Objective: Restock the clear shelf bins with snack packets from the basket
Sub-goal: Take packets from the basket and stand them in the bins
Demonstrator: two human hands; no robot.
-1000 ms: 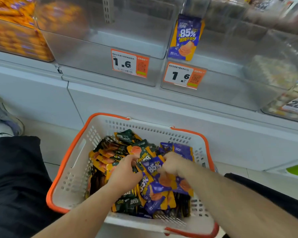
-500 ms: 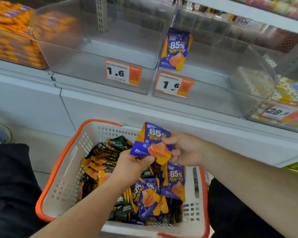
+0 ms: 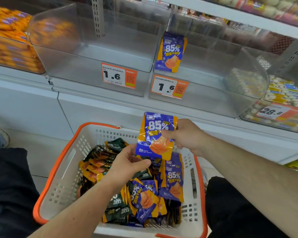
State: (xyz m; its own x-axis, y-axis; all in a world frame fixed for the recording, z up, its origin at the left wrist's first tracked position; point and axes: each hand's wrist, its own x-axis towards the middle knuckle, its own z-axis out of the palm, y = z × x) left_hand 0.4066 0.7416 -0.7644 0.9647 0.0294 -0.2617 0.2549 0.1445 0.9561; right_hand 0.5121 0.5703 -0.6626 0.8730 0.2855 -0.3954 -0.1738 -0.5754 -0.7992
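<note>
I held one packet (image 3: 156,135) above the basket (image 3: 62,170), upright and facing me: purple with orange edges, "85%" in white, an orange slice pictured low on it, its foil creased. My right grip (image 3: 184,137) pinched its right edge; my left grip (image 3: 127,163) curled at its lower left corner. Below it, purple and dark green packets lay heaped in the basket. Above the basket, one matching packet (image 3: 171,52) stood in a clear bin (image 3: 213,93).
</note>
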